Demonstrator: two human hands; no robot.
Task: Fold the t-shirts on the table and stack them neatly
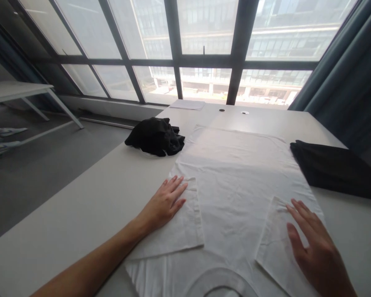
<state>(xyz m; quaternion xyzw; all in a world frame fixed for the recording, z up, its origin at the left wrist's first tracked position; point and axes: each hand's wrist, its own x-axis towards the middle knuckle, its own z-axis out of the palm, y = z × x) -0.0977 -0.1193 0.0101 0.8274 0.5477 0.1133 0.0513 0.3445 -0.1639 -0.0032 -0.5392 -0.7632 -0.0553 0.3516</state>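
Note:
A white T-shirt [231, 194] lies spread on the white table, its round collar toward me at the bottom edge of the view. Both sleeves are folded inward over the body. My left hand [165, 200] rests flat on the left sleeve [185, 231], fingers stretched out and slightly apart. Over the right sleeve [273, 239] is my right hand [312, 243], its fingers extended and the thumb apart; whether the palm presses on the cloth cannot be seen. Neither hand grips anything. Small wrinkles run across the shirt body.
A crumpled black garment [156, 136] sits left of the shirt, and a folded black cloth [336, 169] lies to the right. Paper sheets [188, 104] are at the table's [80, 206] far end, near two cable holes. Beyond are windows, with a curtain [343, 66] at right.

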